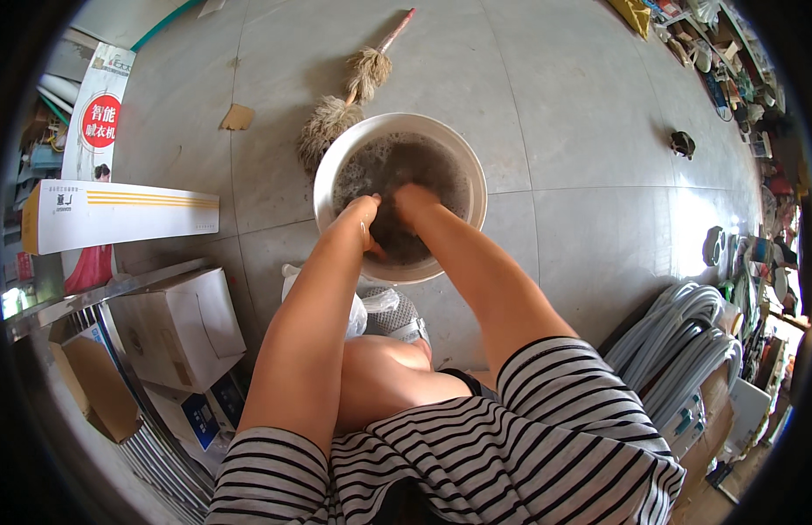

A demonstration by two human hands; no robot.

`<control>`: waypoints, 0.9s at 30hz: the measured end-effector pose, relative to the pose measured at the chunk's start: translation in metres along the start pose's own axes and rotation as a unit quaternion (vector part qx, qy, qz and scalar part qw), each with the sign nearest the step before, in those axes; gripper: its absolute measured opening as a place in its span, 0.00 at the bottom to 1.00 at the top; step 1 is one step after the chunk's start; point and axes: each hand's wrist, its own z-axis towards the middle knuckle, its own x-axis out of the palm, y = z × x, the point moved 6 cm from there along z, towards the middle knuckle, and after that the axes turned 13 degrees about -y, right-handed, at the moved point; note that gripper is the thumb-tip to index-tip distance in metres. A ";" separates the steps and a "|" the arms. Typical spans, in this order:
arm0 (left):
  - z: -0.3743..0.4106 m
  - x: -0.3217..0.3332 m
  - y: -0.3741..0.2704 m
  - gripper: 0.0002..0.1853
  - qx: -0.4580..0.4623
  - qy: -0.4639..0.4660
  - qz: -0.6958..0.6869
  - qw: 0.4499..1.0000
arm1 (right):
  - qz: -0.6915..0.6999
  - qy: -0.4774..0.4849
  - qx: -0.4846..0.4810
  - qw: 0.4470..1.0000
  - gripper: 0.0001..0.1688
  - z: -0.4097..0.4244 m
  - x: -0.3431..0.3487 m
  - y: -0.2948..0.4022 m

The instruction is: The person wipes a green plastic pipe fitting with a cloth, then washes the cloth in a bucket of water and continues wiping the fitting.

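A round white plastic bucket (476, 216) stands on the floor before me, with dark, foamy water (406, 157) in it. My left hand (366, 220) is inside the bucket at the left, wet, its fingers partly at the dark surface. To its right, my right hand (415, 200) reaches down into the water; it is blurred and its fingers are hidden. Whether either hand grips something under the surface cannot be seen. Just behind the bucket lies a duster with shaggy beige tufts (330, 125) and a reddish handle (398, 29).
Long white carton (150, 210) and a white box (183, 328) are at the left. Coiled grey hoses (681, 341) lie at the lower right, near crowded shelves (734, 59). A cardboard scrap (238, 117) is on the tiled floor. A clear plastic bag (356, 315) touches my shoe area (396, 315).
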 end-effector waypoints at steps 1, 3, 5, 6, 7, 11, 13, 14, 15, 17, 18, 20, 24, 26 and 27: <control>0.002 -0.002 0.000 0.31 -0.006 0.013 -0.022 1.000 | -0.116 0.039 -0.134 0.983 0.22 -0.007 0.003 0.015; 0.007 -0.005 0.000 0.33 -0.001 0.027 -0.060 0.998 | -0.059 -0.079 -0.025 0.995 0.21 0.004 -0.016 -0.003; 0.008 -0.001 -0.002 0.32 0.002 0.058 -0.109 0.992 | 0.055 -0.118 0.058 0.990 0.20 0.008 -0.025 -0.014; 0.011 -0.003 -0.001 0.31 -0.003 0.078 -0.144 0.986 | 0.137 -0.090 0.083 0.983 0.20 -0.001 -0.033 0.000; 0.011 -0.002 -0.002 0.30 -0.005 0.102 -0.177 0.979 | 0.217 -0.065 0.110 0.968 0.19 -0.011 -0.042 0.013; -0.008 0.007 -0.012 0.26 -0.005 0.188 -0.232 0.954 | 0.576 -0.039 0.018 0.816 0.12 -0.067 -0.072 0.048; 0.030 0.009 -0.021 0.21 0.143 0.403 -0.247 0.869 | 0.639 -0.039 -0.035 0.767 0.13 -0.107 -0.094 0.082; 0.038 0.013 -0.015 0.18 0.000 0.420 -0.323 0.848 | 0.620 -0.043 -0.072 0.780 0.15 -0.117 -0.098 0.086; 0.029 0.009 -0.020 0.15 0.173 0.302 -0.176 0.921 | 0.559 -0.085 -0.092 0.819 0.17 -0.126 -0.108 0.086; 0.031 -0.001 -0.022 0.15 0.105 0.254 -0.239 0.931 | 0.592 -0.095 -0.076 0.797 0.19 -0.131 -0.113 0.084; 0.028 -0.002 -0.022 0.15 0.081 0.238 -0.262 0.932 | 0.655 -0.116 -0.046 0.745 0.19 -0.120 -0.113 0.074; 0.022 -0.007 -0.017 0.15 0.026 0.201 -0.312 0.928 | 0.763 -0.138 0.057 0.628 0.18 -0.107 -0.119 0.057; -0.040 0.008 -0.027 0.16 0.053 0.287 -0.267 0.918 | 0.782 -0.086 0.068 0.613 0.25 -0.066 -0.073 0.029; -0.045 0.011 -0.025 0.14 0.042 0.305 -0.248 0.919 | 0.828 0.037 0.119 0.546 0.29 -0.068 -0.059 0.034; -0.050 0.015 -0.024 0.14 0.025 0.339 -0.255 0.905 | 0.845 0.071 0.096 0.521 0.28 -0.071 -0.065 0.040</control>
